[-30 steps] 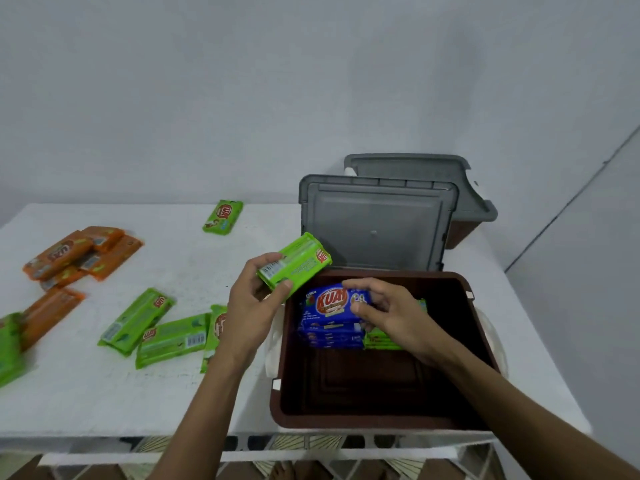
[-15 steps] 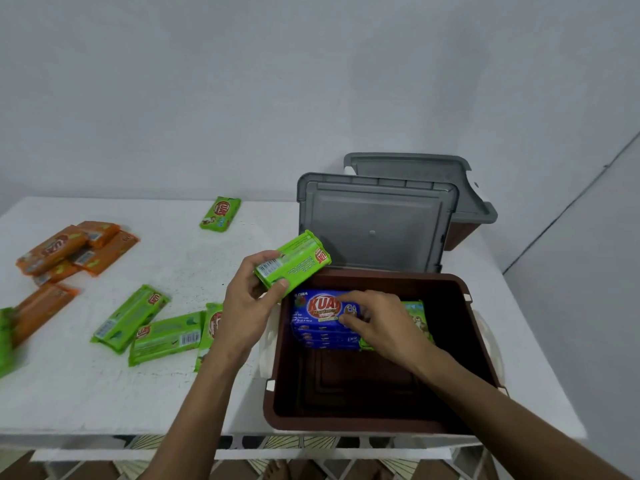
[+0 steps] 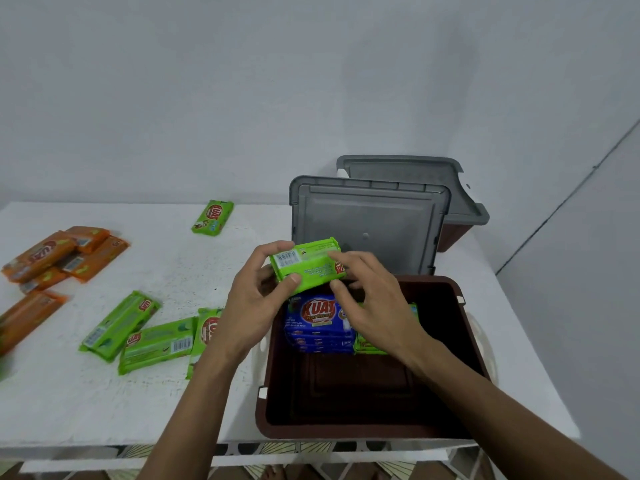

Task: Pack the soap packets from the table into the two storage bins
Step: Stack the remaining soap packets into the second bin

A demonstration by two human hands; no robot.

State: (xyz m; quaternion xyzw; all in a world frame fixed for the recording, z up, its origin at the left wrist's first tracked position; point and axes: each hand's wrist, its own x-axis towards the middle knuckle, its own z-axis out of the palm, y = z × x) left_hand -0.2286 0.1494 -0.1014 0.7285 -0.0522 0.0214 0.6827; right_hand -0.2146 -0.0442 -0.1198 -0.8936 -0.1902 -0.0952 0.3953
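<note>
- The left hand [image 3: 256,301] and right hand [image 3: 375,308] are together, each pinching one end of a green packet [image 3: 306,268] above the eleven-o'clock corner of the near bin [image 3: 346,432].
- It is looking light, firm and slick-wrapped; gripping across its long edges is probably the surest hold.
- Blue packets [image 3: 317,318] are sitting stacked inside the bin, toward twelve.
- Loose green packets [image 3: 138,332] and orange packets [image 3: 59,254] are waiting on the worktop [image 3: 173,271], nine to ten o'clock.
</note>
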